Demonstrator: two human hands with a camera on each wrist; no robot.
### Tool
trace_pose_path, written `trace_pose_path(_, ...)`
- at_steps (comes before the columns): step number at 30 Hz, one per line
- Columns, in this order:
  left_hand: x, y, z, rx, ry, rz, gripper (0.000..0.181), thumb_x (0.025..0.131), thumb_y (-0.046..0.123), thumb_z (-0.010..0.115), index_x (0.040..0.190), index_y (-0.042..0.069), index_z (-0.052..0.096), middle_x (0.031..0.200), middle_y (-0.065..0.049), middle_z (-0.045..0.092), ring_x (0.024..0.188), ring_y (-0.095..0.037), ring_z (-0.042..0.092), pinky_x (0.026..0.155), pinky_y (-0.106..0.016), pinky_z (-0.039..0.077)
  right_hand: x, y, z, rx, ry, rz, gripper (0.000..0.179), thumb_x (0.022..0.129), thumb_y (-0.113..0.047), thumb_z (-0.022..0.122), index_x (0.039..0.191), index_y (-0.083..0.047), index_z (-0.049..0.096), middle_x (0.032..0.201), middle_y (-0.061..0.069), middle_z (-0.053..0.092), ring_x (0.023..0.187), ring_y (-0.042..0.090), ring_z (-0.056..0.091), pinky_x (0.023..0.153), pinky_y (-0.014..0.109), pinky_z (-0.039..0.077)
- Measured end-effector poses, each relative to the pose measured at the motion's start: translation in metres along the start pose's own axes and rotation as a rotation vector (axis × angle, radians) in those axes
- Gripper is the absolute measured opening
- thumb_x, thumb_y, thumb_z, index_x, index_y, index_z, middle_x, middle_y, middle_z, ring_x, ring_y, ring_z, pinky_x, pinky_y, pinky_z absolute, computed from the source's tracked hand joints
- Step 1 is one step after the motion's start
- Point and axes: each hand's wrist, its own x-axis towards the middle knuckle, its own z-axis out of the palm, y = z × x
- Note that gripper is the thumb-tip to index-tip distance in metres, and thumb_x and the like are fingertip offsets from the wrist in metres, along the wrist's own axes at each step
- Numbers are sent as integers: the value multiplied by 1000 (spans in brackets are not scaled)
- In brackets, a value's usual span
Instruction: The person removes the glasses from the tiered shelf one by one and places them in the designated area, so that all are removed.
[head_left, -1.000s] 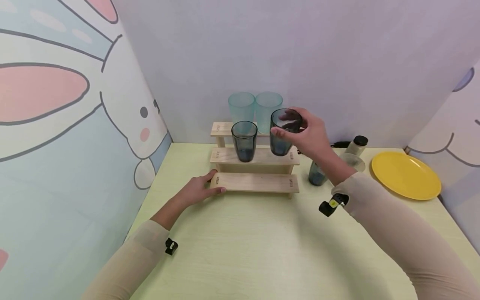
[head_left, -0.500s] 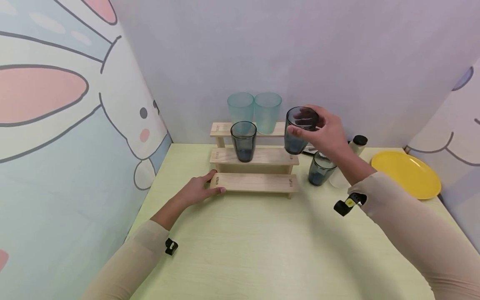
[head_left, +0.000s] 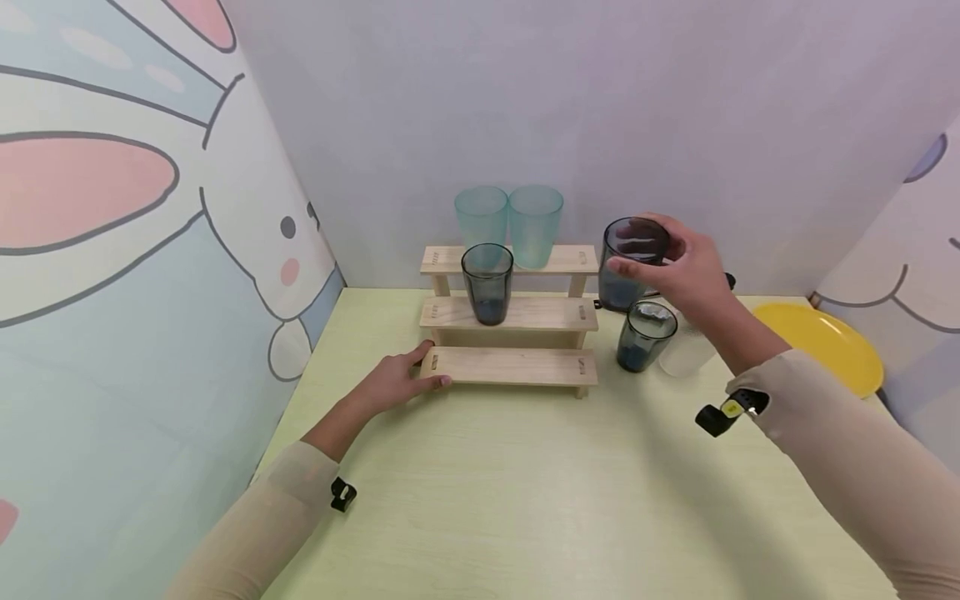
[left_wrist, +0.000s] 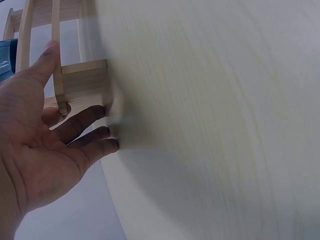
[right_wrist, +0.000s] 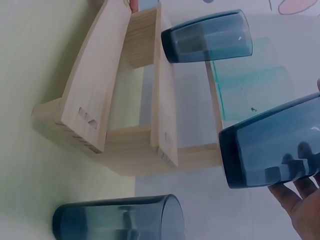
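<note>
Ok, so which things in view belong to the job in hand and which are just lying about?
Seemingly in the job:
rack, gripped by left hand
held glass, in right hand
middle-shelf glass
teal cups, top shelf
table glass, probably

Seemingly lying about:
yellow plate
clear vessel, partly hidden

Your wood-grain tabletop (head_left: 480, 483) carries: tiered rack (head_left: 540, 313), 12 o'clock; smoke-grey tumbler (head_left: 642, 343), 1 o'clock; yellow plate (head_left: 828, 343), 2 o'clock.

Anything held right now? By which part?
Right hand: a dark glass, gripped around its upper side wall. Left hand: the wooden rack, pinched at the lowest step's left end.
</note>
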Motion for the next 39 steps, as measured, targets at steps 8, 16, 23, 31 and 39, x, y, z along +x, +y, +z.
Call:
trace_pose_path(8, -1, 1, 1, 3, 4, -6, 106, 96, 76, 71, 177, 19, 30, 164, -30, 54, 112, -30, 62, 92, -44, 52, 0, 18, -23, 10, 22, 15, 64, 94, -28, 92, 152, -22, 66, 119, -19, 72, 102, 2, 65, 76, 13, 54)
trace_pose_path(16, 0, 0, 2, -6, 0, 1, 107, 96, 76, 71, 177, 18, 30, 163, -29, 55, 111, -29, 62, 88, -41, 51, -8, 36, -46, 105, 40, 63, 61, 96, -18, 90, 152, -22, 66, 118, -23, 78, 108, -4, 70, 81, 11, 55)
trace_pose_path(23, 0, 0, 1, -6, 5, 4, 106, 97, 75, 71, 176, 18, 31, 161, -30, 57, 110, -29, 62, 87, -40, 52, -11, 49, -64, 71, 66, 113, 59, 97, -19, 89, 152, -24, 65, 115, -26, 74, 103, 0, 63, 76, 11, 52)
trace_pose_path(31, 0, -1, 2, -14, 18, 14, 104, 98, 73, 72, 176, 18, 32, 162, -28, 57, 116, -29, 65, 95, -46, 55, -15, 66, -81, 119, 98, 136, 57, 98, -14, 87, 151, -18, 66, 111, -29, 76, 102, -1, 63, 79, 9, 51)
trace_pose_path(39, 0, -1, 2, -12, 11, -3, 106, 97, 75, 72, 176, 17, 31, 161, -28, 57, 110, -28, 62, 87, -40, 51, -20, 78, -97, 150, 128, 119, 55, 97, -10, 86, 149, -17, 68, 110, -28, 79, 102, -3, 66, 83, 6, 50)
